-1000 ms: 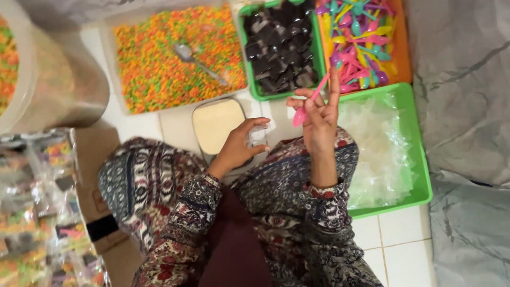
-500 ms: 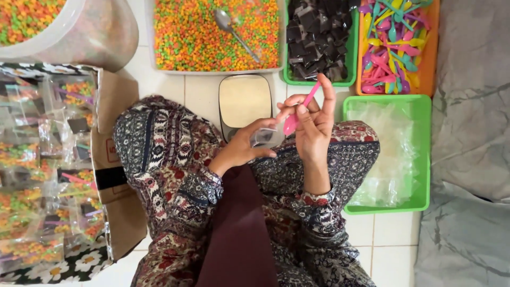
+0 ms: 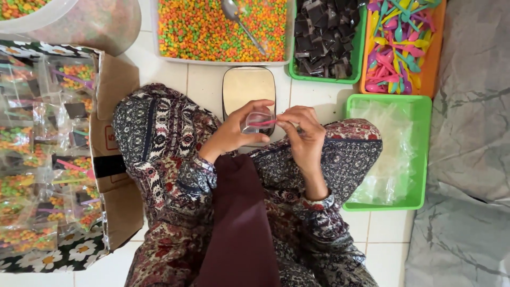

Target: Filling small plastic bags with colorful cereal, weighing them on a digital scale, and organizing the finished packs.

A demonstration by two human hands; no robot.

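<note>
Clear pouch — pink spoon inside, left hand, right hand pinching

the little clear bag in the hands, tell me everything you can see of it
The small clear plastic bag looks thin and glossy, held open over the lap in front of the scale. The left hand cups it from below; the right hand pinches its rim. A pink spoon lies across its mouth.

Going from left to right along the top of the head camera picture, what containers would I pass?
Clear plastic tub → white tray of orange and green pellets with a metal spoon → green tray of dark squares → orange tray of coloured plastic spoons.
</note>
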